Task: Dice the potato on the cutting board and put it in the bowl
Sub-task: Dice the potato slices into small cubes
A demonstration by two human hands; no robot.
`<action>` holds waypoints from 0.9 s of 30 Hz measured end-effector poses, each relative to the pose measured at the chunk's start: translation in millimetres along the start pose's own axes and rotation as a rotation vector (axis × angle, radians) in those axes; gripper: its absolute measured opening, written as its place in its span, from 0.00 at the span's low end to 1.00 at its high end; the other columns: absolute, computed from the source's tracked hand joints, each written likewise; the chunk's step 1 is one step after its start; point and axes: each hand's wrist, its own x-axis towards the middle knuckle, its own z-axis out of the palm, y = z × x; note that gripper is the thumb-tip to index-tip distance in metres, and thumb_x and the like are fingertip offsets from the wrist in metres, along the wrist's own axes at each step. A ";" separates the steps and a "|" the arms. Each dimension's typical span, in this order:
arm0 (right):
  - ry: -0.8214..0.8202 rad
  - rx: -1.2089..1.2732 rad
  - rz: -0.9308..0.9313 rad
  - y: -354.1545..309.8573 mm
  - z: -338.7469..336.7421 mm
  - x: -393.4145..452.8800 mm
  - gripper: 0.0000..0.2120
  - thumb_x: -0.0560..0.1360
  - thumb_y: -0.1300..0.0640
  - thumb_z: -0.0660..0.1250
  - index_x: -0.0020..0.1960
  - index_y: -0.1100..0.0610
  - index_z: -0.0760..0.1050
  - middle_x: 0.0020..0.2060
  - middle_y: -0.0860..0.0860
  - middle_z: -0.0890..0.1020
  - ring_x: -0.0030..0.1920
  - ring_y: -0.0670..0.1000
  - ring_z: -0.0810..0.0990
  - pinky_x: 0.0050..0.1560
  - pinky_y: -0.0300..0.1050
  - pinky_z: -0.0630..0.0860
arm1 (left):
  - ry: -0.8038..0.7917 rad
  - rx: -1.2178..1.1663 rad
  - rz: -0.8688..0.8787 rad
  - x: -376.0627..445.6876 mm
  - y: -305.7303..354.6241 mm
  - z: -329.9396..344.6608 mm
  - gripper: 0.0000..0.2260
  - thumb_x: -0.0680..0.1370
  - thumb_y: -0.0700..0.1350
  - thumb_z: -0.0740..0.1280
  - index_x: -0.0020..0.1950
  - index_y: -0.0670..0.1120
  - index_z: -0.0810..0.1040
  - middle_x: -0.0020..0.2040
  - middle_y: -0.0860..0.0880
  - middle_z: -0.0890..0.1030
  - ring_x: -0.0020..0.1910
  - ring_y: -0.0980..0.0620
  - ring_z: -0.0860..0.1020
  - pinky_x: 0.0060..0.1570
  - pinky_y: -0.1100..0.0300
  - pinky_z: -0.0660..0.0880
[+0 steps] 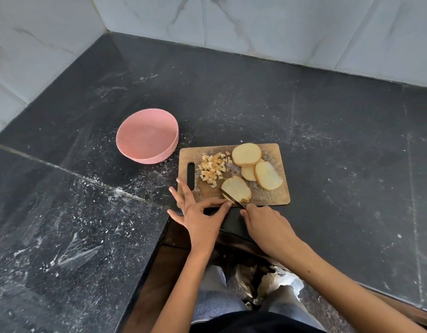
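Centre frame: my right hand (265, 221) grips the dark-bladed knife (233, 199) across a pale potato slice (236, 188) on the wooden cutting board (275, 198) | left hand (198, 212) splayed, index fingertip steadying slice | keep fingertip clear, cut even strips | pink round bowl (147, 138) upper left, holds no dice.

1. The bowl (147, 137), at ten o'clock from the cutting board (275, 193), is showing plain salmon pink.
2. The cutting board is showing scuffed light brown wood.
3. The potato slices (246, 154) are showing pale cream with tan edges.
4. The countertop (328, 140) is showing black, white-flecked stone.
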 end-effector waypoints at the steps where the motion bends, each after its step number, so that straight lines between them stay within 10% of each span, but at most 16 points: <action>1: 0.004 -0.016 0.007 -0.2 1.3 0.5 0.16 0.83 0.49 0.48 0.56 0.58 0.70 0.52 0.57 0.79 0.53 0.59 0.78 0.43 0.49 0.66 | -0.001 0.000 -0.010 -0.6 1.6 -0.1 0.05 0.67 0.51 0.78 0.41 0.58 0.85 0.79 0.55 0.44 0.75 0.58 0.33 0.64 0.51 0.24; 27: -0.098 -0.186 0.055 19.2 12.8 -15.5 0.06 0.83 0.60 0.52 0.58 0.58 0.63 0.53 0.55 0.78 0.52 0.59 0.80 0.40 0.48 0.66 | 0.032 0.121 0.055 1.2 4.8 5.2 0.07 0.68 0.48 0.78 0.34 0.57 0.81 0.78 0.56 0.44 0.76 0.56 0.34 0.61 0.62 0.19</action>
